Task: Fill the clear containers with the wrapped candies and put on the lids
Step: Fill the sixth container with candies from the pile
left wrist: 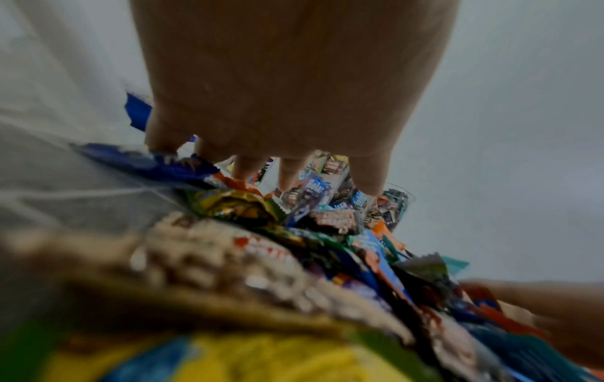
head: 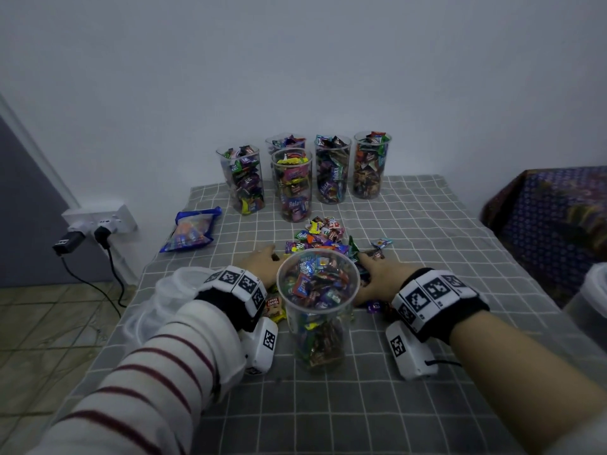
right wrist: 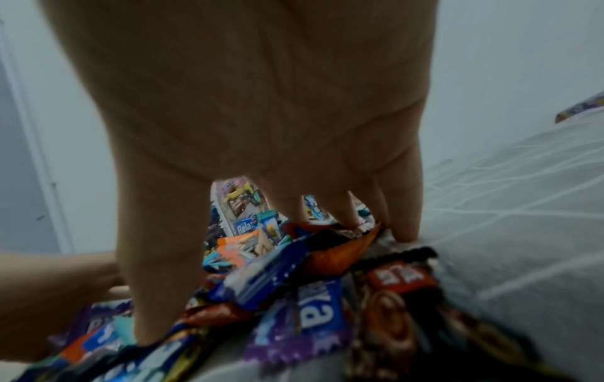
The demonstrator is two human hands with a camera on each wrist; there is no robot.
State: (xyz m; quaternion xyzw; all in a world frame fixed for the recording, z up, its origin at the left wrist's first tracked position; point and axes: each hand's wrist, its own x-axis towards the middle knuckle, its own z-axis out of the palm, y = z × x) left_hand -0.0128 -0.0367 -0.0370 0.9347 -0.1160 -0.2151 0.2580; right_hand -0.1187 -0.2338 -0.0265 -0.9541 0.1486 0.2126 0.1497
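A clear container [head: 317, 310] stands at the front centre of the checked table [head: 443, 231], filled with wrapped candies almost to its rim and without a lid. Just behind it lies a loose pile of wrapped candies [head: 323, 238]. My left hand [head: 262, 259] rests on the pile's left side and my right hand [head: 377, 269] on its right side. The left wrist view shows the left hand [left wrist: 287, 168] with straight fingers touching the candies [left wrist: 326, 224]. In the right wrist view the right hand [right wrist: 287, 204] has spread fingers with their tips on the wrappers [right wrist: 294, 284].
Several filled, lidless clear containers [head: 331, 172] stand in a group at the back. A blue candy bag [head: 190, 233] lies at the left. Translucent plastic [head: 164, 300] sits under my left forearm. A wall socket with plugs [head: 98, 224] and a patterned cloth [head: 551, 224] flank the table.
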